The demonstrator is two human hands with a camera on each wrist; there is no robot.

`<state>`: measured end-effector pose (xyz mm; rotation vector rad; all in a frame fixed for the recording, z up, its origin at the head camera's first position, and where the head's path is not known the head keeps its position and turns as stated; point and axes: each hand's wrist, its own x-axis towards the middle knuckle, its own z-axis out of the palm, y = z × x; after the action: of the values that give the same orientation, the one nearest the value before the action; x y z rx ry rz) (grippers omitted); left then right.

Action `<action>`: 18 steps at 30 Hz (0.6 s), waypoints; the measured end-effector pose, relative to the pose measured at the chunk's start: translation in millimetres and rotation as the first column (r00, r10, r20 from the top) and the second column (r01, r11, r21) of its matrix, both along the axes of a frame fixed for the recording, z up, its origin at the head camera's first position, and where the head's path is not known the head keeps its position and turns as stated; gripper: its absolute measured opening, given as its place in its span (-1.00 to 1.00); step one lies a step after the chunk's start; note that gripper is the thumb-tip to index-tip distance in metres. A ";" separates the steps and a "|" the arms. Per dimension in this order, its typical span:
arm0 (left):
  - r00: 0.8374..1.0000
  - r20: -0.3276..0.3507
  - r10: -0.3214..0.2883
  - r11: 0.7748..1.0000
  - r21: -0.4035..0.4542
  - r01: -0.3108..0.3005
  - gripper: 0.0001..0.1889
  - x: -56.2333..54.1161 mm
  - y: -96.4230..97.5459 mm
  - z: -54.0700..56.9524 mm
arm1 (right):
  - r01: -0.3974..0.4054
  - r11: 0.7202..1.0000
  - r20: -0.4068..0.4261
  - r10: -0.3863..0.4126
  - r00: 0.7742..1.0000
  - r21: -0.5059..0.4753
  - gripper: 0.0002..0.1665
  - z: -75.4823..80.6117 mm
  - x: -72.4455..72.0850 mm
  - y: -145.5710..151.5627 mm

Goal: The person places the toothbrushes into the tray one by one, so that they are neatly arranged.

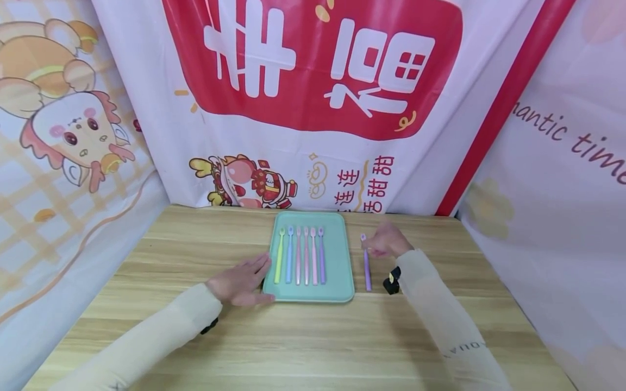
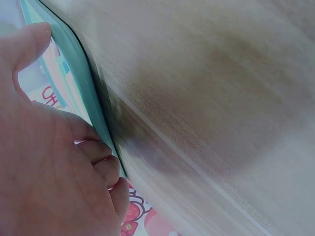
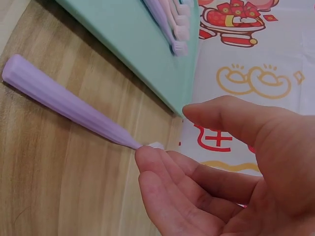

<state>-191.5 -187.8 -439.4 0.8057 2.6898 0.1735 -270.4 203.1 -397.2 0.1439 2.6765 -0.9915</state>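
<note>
On the table lies a pale green tray [image 1: 337, 288] with several toothbrushes side by side in a row, heads toward the back: a yellow-green toothbrush [image 1: 279, 255] at the left, then a blue toothbrush [image 1: 289, 255], pinkish ones and a purple toothbrush [image 1: 322, 255]. My left hand [image 1: 243, 281] rests at the tray's left edge, fingers extended along the rim. Right of the tray, another purple toothbrush [image 3: 69, 104] lies on the wood. The fingertips of my right hand [image 3: 216, 172] are at its neck, partly covering the head, while the thumb stands apart from them.
The wooden table [image 1: 313, 347] ends at a printed red and white cloth [image 1: 313, 119] at the back. Printed cloths also hang at both sides. A small black device [image 1: 391, 282] shows at the right wrist.
</note>
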 end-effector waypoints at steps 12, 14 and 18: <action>1.000 -0.018 -0.018 1.000 -0.012 0.017 0.03 -2.1 -1.7 -1.5 | 0.006 0.999 0.042 -0.007 0.999 0.033 -0.81 -21.7 -4.5 2.8; 1.000 -0.016 -0.016 1.000 -0.012 0.016 0.03 -2.3 -2.1 -1.8 | 0.013 1.000 0.054 -0.015 0.998 0.022 -0.80 -25.5 -4.3 2.3; 1.000 -0.016 -0.014 1.000 -0.015 0.014 0.03 -2.7 -2.8 -2.8 | 0.033 0.999 0.063 -0.035 0.997 0.025 -0.77 -33.6 -5.0 0.4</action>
<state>-194.2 -190.6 -442.2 0.8246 2.6971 0.1443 -275.4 203.4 -430.8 0.2227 2.6373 -0.9490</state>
